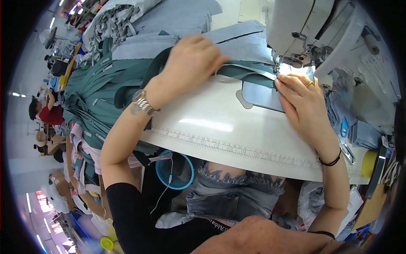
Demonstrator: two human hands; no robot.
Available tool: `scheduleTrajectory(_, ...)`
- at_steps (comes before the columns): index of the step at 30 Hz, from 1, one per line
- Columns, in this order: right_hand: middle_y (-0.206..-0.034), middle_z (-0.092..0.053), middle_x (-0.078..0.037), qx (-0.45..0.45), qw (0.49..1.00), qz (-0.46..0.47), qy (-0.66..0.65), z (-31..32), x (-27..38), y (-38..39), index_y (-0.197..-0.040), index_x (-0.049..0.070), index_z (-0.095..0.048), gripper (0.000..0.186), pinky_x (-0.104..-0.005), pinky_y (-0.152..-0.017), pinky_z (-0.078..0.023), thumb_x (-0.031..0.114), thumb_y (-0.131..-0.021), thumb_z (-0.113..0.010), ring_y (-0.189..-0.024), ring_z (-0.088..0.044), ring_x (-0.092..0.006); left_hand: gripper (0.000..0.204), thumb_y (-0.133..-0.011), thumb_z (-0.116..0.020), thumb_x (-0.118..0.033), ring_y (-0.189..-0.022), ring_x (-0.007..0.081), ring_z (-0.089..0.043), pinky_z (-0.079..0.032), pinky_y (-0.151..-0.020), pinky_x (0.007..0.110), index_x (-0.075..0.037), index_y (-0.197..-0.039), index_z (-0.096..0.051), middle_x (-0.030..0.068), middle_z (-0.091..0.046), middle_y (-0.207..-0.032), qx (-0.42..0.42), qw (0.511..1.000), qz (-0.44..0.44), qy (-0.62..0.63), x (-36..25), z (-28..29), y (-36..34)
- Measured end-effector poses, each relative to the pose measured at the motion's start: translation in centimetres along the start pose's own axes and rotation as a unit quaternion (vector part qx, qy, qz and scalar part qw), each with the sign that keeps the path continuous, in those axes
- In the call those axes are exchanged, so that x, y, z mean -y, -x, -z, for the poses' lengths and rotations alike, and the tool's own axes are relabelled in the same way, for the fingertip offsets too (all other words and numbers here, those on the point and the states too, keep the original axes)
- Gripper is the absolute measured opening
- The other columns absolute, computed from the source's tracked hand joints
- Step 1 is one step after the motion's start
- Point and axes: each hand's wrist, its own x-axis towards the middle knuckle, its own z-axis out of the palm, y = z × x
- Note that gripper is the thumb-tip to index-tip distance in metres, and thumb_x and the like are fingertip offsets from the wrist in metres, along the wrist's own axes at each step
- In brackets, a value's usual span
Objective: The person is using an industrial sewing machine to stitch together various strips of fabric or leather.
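Note:
A dark green fabric strip point(258, 78), with a pale narrow band along it, runs to the needle area of a white sewing machine point(292, 31). My right hand point(302, 95) lies beside the needle, fingers stretched out, fingertips on the strip's end and the metal plate point(260, 95). Farther left, my left hand point(192, 61) is raised over the strip, slightly blurred. Its fingers are curled round the strip, part of which loops up beside the wrist; the fingertips are partly hidden. A large bundle of green strips point(97, 91) lies left of my left forearm.
Stacks of grey-blue fabric pieces point(146, 46) lie at the back of the white table point(190, 110), which has a printed ruler along its front edge. Blue-handled snips point(344, 127) lie at the right. A blue basket point(192, 171) stands below the edge. Another person point(53, 114) sits far left.

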Motion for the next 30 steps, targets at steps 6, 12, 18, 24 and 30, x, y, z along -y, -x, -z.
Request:
scheduleTrajectory(6, -0.115, -0.067, -0.004, -0.033, 0.999, -0.001, -0.018, -0.6, -0.5, 0.1, -0.115, 0.005, -0.07, 0.025, -0.0599, -0.107, -0.033, 0.012, -0.091, -0.065, -0.101, -0.066, -0.0247, 0.029, -0.089, -0.073, -0.027, -0.066, 0.0298, -0.06, -0.048, -0.061, 0.04, -0.005, -0.072, -0.065, 0.0072, -0.06, -0.065, 0.134, 0.967, 0.212, -0.032, 1.4, 3.2, 2.0)
scheduleTrajectory(12, -0.123, -0.067, -0.009, 0.001, 1.0, 0.001, 0.01, -0.3, -0.3, 0.0, -0.118, 0.001, -0.069, 0.032, -0.0417, -0.092, -0.044, 0.009, -0.088, -0.064, -0.116, -0.06, -0.0282, 0.021, -0.087, -0.074, -0.024, -0.08, 0.0319, -0.066, -0.052, -0.07, 0.042, -0.005, -0.096, -0.072, 0.0116, -0.068, -0.092, 0.071, 0.962, 0.255, 0.067, 1.2, 2.1, 2.0)
scheduleTrajectory(18, -0.124, -0.067, -0.007, -0.006, 1.0, -0.008, 0.006, -0.3, -0.6, 0.3, -0.117, 0.003, -0.07, 0.03, -0.0392, -0.088, -0.045, 0.009, -0.088, -0.064, -0.115, -0.06, -0.0255, 0.023, -0.087, -0.073, -0.021, -0.091, 0.0322, -0.065, -0.053, -0.078, 0.043, -0.006, -0.104, -0.072, 0.0094, -0.069, -0.098, 0.146, 0.952, 0.252, 0.096, 2.6, 2.0, 0.7)
scheduleTrajectory(24, -0.123, -0.067, -0.004, 0.003, 0.999, -0.031, -0.043, -0.7, -0.2, 0.0, -0.117, 0.005, -0.07, 0.029, -0.0378, -0.085, -0.045, 0.011, -0.09, -0.064, -0.117, -0.061, -0.0242, 0.011, -0.085, -0.065, -0.008, -0.083, 0.0282, -0.064, -0.052, -0.064, 0.039, -0.01, -0.09, -0.075, 0.0066, -0.07, -0.085, 0.014, 0.975, 0.196, -0.104, -2.7, 4.7, -1.6)
scheduleTrajectory(30, -0.116, -0.065, 0.0, -0.038, 0.999, 0.0, 0.03, -1.1, -0.6, 0.3, -0.111, 0.008, -0.072, 0.023, -0.0491, -0.102, -0.045, 0.016, -0.09, -0.066, -0.093, -0.067, -0.0254, 0.035, -0.082, -0.054, 0.003, -0.078, 0.0191, -0.056, -0.044, -0.066, 0.033, -0.006, -0.109, -0.074, 0.0072, -0.064, -0.082, 0.139, 0.935, 0.108, 0.309, -6.2, 4.0, -4.0)
